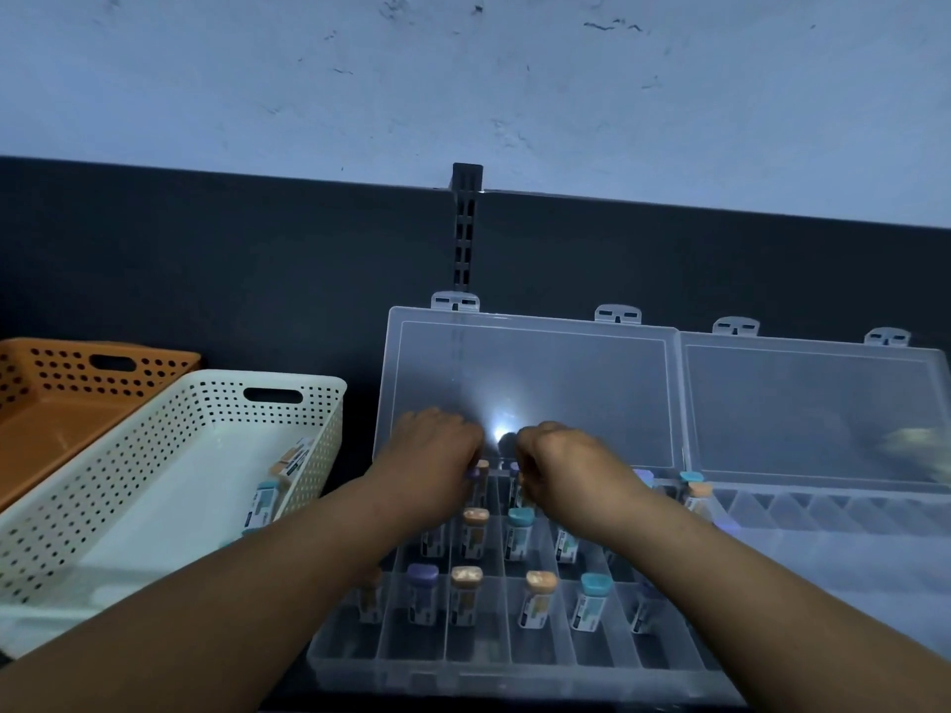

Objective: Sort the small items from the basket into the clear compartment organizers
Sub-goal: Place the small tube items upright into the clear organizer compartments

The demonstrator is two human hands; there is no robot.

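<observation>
A clear compartment organizer (pixel 463 656) lies open in front of me, its lid (pixel 566 383) leaning against the back panel. Several small capped tubes stand in its cells, with orange, teal and purple caps, such as an orange-capped one (pixel 475 517) and a teal-capped one (pixel 521 518). My left hand (pixel 432 455) is curled over the back row and grips a purple-capped tube (pixel 474 473). My right hand (pixel 556 465) is curled over the back row beside it and holds another tube (pixel 516 488), mostly hidden. The white perforated basket (pixel 154 434) at the left holds two tubes (pixel 267 501).
An orange perforated basket (pixel 62 383) sits behind the white one. A second clear organizer (pixel 833 512) stands open at the right, with two tubes (pixel 697 494) at its left end. A dark back panel and a slotted post (pixel 465 229) rise behind.
</observation>
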